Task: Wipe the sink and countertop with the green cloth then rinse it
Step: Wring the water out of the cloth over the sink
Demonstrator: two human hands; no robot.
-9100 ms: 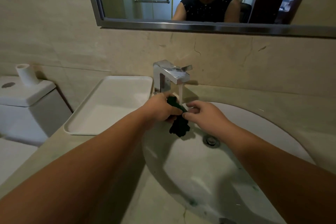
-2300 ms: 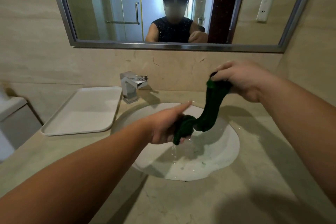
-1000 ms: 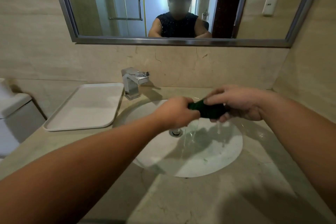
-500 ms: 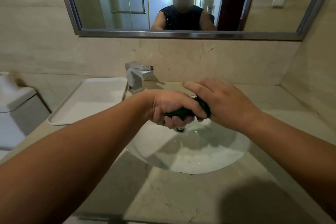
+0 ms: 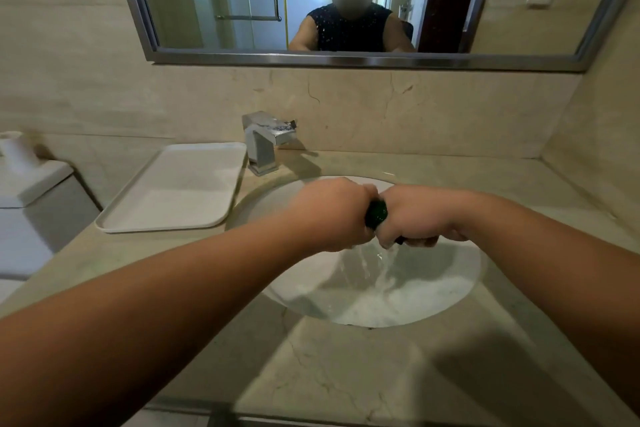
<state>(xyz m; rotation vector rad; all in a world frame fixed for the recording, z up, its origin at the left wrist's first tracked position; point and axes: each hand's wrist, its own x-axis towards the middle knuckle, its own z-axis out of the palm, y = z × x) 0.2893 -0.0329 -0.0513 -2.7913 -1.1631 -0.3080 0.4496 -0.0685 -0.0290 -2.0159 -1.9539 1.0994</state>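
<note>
On my head feed both hands sit fist to fist above the sink (image 5: 453, 291), roughly over the middle of the basin. The left hand (image 5: 332, 215) is curled tight round one end of the green cloth (image 5: 376, 213), back of the hand up. The right hand (image 5: 415, 215) is curled tight round the other end, fingers wrapped under; the two fists nearly touch. Only a short dark green bulge of the cloth shows between them, plus a dark sliver under the right fist; the rest is buried in the grips. It looks bunched into a thick roll, but I can't read any twist in it. Water (image 5: 381, 274) runs off the underside of the fists in thin streams and lands in the white basin, which looks wet and splashed where it hits. A square chrome faucet (image 5: 266, 142) stands on the beige marble countertop (image 5: 346, 374) at the back left of the basin. A white tray (image 5: 173, 191) lies flat on the counter just left of the faucet, well apart from the hands. Further left is a white toilet tank (image 5: 31, 198) with a white tube (image 5: 15, 149) standing on its lid. The metal-framed mirror (image 5: 346, 59) on the wall above reflects a person in a dark sleeveless top, arms reaching forward. Both forearms are bare and come in over the near counter edge toward the basin.
</note>
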